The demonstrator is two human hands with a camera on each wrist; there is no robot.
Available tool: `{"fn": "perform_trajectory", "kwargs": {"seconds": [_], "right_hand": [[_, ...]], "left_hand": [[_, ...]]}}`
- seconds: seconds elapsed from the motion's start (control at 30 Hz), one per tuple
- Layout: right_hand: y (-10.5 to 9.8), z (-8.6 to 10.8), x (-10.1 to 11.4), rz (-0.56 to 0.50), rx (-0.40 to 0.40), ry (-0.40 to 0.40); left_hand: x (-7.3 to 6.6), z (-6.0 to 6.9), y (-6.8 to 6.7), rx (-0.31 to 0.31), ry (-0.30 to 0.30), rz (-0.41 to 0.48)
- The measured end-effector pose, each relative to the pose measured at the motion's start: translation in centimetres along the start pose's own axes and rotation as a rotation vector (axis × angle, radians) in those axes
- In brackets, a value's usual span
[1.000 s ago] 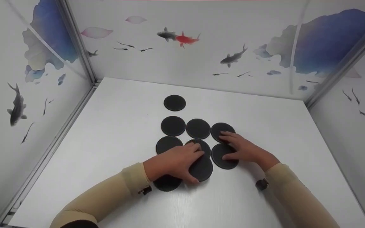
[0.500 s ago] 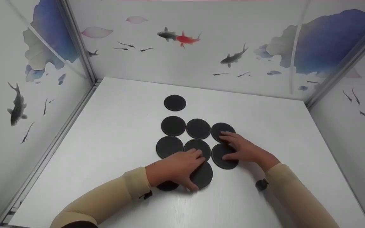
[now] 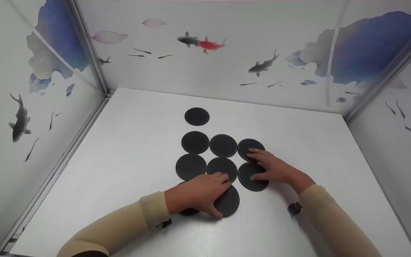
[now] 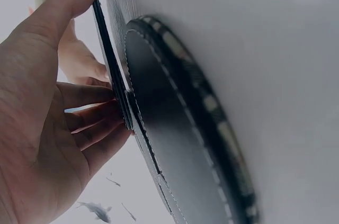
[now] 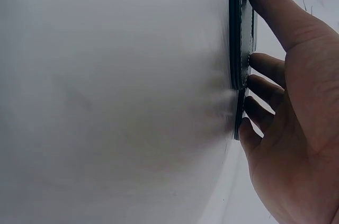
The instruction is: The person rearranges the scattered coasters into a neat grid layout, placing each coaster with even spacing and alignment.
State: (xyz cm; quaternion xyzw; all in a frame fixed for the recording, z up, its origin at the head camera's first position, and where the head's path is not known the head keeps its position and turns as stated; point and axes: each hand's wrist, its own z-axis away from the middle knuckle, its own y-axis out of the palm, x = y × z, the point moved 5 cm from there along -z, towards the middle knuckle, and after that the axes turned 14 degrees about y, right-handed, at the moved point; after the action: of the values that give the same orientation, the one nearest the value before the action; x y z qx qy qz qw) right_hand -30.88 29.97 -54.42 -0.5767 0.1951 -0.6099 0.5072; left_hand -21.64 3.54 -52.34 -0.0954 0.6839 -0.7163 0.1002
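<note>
In the head view, my left hand (image 3: 202, 192) grips a round black coaster (image 3: 229, 202) by its edge, thumb at the near side and fingers at the far side. The left wrist view shows that coaster (image 4: 108, 57) edge-on between thumb and fingertips, slightly off the table. Just beyond lies another black coaster (image 3: 221, 167), its near edge under my left fingers. A coaster (image 3: 188, 212) with a stitched rim lies mostly hidden under my left palm. My right hand (image 3: 278, 169) rests its fingers on one coaster (image 3: 245, 146) and its thumb on another coaster (image 3: 251, 180).
Further flat coasters form neat rows: one coaster (image 3: 191, 167) at left, two behind it, and a lone coaster (image 3: 197, 116) at the back. The white tabletop (image 3: 137, 125) is bordered by walls (image 3: 227, 78) printed with fish.
My left hand has drawn the gripped coaster toward me, uncovering more of the coaster beyond and the one at its left. The right hand has stayed in place.
</note>
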Motion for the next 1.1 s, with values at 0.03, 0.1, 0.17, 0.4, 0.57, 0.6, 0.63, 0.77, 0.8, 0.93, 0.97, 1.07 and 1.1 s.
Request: {"fn": "perform_trajectory", "kwargs": {"seconds": [0.03,0.1,0.17,0.4,0.57,0.6,0.63,0.77,0.8,0.93,0.97,1.07,1.1], "right_hand": [[0.02,0.0,-0.01,0.001,0.0,-0.001],[0.06,-0.01,-0.06,0.006,-0.003,-0.004],[0.09,0.0,-0.14,0.011,-0.005,-0.003],[0.14,0.13,-0.09,0.024,-0.003,0.003],[-0.02,0.16,0.14,0.014,-0.005,-0.015],[-0.05,0.15,0.16,0.011,-0.005,-0.02],[-0.06,0.16,0.19,0.007,-0.004,-0.02],[-0.06,0.17,0.22,0.005,-0.003,-0.016],[-0.04,0.16,0.19,0.005,-0.002,-0.011],[0.04,0.09,0.05,0.008,0.004,0.004],[0.05,0.09,0.03,0.008,0.005,0.007],[0.05,0.08,0.03,0.007,0.006,0.008],[0.05,0.09,0.03,0.006,0.005,0.007]], "left_hand": [[-0.05,0.05,-0.04,0.0,-0.001,0.0],[-0.11,0.07,0.0,0.0,-0.002,-0.003],[-0.14,0.04,0.01,0.0,0.0,-0.007],[-0.11,0.01,-0.05,-0.007,0.005,-0.011],[-0.15,0.11,0.09,0.0,0.003,0.009],[-0.18,0.14,0.11,0.007,0.001,0.013],[-0.23,0.15,0.11,0.011,0.002,0.01],[-0.4,0.16,0.2,0.016,0.002,0.001],[-0.43,0.16,0.21,0.015,0.002,-0.003],[-0.6,0.23,0.25,0.004,0.004,-0.013],[-0.64,0.25,0.27,-0.002,0.005,-0.014],[-0.75,0.34,0.26,-0.02,0.01,-0.011],[-0.78,0.36,0.25,-0.024,0.011,-0.011]]}}
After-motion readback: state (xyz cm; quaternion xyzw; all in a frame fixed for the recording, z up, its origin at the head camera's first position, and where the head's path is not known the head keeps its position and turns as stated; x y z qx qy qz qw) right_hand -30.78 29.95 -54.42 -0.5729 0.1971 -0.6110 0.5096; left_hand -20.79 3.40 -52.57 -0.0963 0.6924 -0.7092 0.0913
